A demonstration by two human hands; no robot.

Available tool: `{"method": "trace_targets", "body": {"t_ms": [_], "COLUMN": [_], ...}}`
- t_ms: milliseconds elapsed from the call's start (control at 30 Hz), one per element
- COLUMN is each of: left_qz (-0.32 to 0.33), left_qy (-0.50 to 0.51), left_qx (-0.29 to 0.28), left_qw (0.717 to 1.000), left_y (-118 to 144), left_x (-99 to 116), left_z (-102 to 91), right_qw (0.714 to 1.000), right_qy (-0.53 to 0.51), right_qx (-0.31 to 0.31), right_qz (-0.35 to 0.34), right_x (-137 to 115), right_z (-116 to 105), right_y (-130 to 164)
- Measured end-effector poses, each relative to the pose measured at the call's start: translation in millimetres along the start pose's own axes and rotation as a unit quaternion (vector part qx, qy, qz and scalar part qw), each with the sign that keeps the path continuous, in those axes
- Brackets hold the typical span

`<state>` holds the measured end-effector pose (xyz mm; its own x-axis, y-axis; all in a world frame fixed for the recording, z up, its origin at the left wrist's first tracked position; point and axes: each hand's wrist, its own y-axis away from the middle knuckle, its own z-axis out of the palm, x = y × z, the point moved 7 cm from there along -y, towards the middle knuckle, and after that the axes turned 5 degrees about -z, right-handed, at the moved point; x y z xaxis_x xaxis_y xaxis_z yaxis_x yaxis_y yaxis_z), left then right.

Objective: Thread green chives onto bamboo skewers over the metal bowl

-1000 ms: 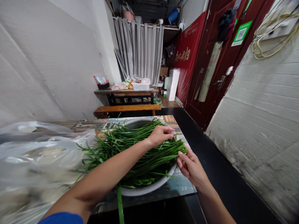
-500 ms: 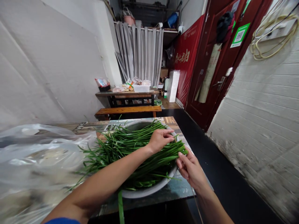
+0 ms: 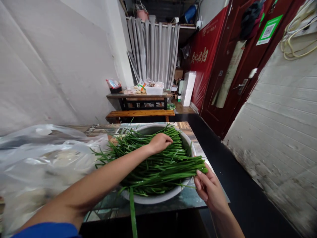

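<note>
Two hands: chives (image 3: 158, 165) in a basin (image 3: 158, 198) are pressed by the flat left hand (image 3: 159, 142); cut ends are pinched by the right hand (image 3: 209, 188).

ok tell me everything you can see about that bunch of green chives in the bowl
The chives are long, thin, flat green leaves, fresh-looking, piled roughly parallel across a wide grey metal bowl on the table. Their cut ends stick out past the bowl's right rim, where the right hand touches them with its fingertips. The leaf tips fan out loosely to the left over the rim. The left hand rests on top of the pile. One stray leaf hangs down over the table's near edge.
</note>
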<state>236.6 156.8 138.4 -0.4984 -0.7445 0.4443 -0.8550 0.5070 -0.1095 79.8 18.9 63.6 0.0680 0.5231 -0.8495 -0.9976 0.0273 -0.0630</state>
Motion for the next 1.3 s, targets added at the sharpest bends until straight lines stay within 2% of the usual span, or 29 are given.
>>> {"method": "trace_targets", "body": {"t_ms": [133,267,333,467,633,800,967,1033,1167,1300], "left_qz": [0.044,0.072,0.080,0.119,0.125,0.153,0.113,0.099,0.048,0.031], "left_qy": [-0.093,-0.102,-0.098,-0.115,-0.165,-0.158,-0.197,-0.179,-0.073,0.002], "left_qx": [-0.015,-0.071,-0.096,-0.078,-0.112,-0.073,-0.107,-0.116,-0.137,-0.110], "left_qw": [0.995,0.990,0.987,0.983,0.972,0.973,0.968,0.972,0.987,0.993], "left_y": [-27.5,-38.4,-38.9,-36.5,-33.8,-30.6,-27.7,-27.9,-31.1,-34.1], "left_x": [4.5,16.1,19.5,25.9,29.9,44.5,44.6,43.0,35.7,35.3], "left_z": [24.9,51.5,58.7,58.4,65.8,62.8,64.3,62.1,53.2,37.1], "right_qw": [1.000,0.999,0.999,0.999,0.999,0.999,0.998,0.998,0.999,0.998], "right_qy": [0.005,0.031,0.045,0.053,0.048,0.053,0.059,0.058,0.052,0.055], "right_qx": [0.008,0.016,0.014,0.005,0.003,0.000,0.003,0.002,0.006,-0.003], "right_qz": [-0.001,0.000,-0.004,-0.011,-0.009,-0.007,-0.014,-0.012,-0.008,-0.012], "right_x": [1.4,-0.1,-1.2,-2.5,-2.7,-3.0,-3.7,-3.3,-3.3,-5.2], "right_z": [0.3,-2.4,-3.3,-2.4,-0.7,-0.4,-1.3,-1.1,-0.8,1.4], "right_y": [1.3,5.3,8.7,12.0,9.7,10.0,10.9,11.1,10.7,8.2]}}
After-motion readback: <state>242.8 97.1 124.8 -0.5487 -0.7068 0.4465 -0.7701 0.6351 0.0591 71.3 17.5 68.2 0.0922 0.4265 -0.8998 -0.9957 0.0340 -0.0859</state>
